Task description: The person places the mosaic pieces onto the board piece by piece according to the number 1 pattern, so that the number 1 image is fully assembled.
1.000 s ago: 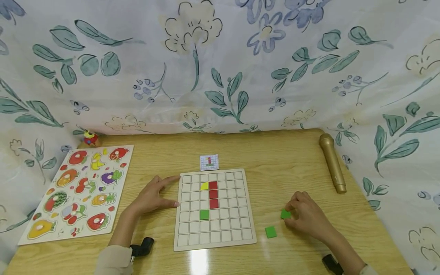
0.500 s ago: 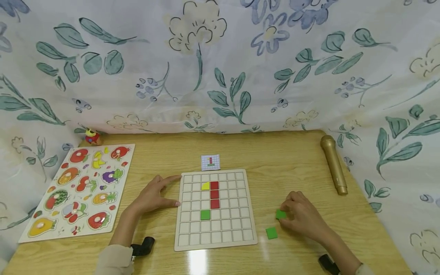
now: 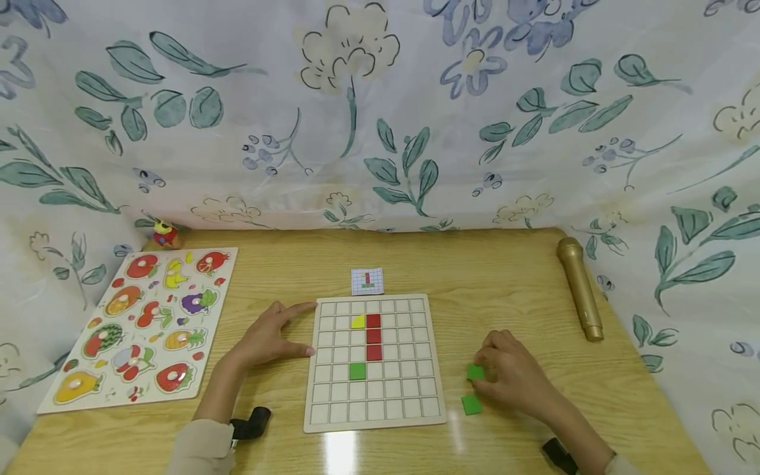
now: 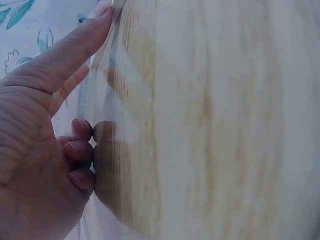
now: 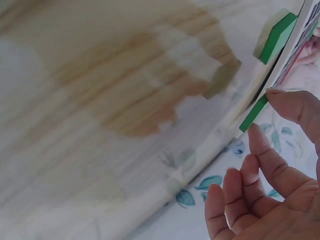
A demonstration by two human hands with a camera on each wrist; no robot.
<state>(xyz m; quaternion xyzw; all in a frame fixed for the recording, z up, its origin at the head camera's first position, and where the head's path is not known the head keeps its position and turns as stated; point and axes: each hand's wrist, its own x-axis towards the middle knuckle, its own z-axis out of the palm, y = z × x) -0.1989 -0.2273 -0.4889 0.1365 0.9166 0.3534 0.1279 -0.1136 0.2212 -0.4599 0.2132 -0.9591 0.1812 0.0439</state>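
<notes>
A white grid board (image 3: 415, 409) lies on the wooden table, holding a yellow piece (image 3: 357, 322), a column of red squares (image 3: 373, 336) and one green square (image 3: 357, 371). My left hand (image 3: 270, 340) rests on the table with straight fingers touching the board's left edge (image 4: 107, 65). My right hand (image 3: 510, 373) pinches a green square tile (image 3: 475, 372) (image 5: 253, 114) between thumb and forefinger, right of the board. A second green tile (image 3: 472, 404) (image 5: 278, 37) lies flat on the table just in front of it.
A small pattern card (image 3: 367, 281) lies behind the board. A fruit peg puzzle (image 3: 139, 323) covers the left side, with a little red toy (image 3: 165, 234) at the back. A gold microphone (image 3: 580, 287) lies at the right. Floral cloth (image 3: 380, 112) hangs around the table.
My right hand has moved left toward the board with the green tile pinched in it. The left hand has stayed put.
</notes>
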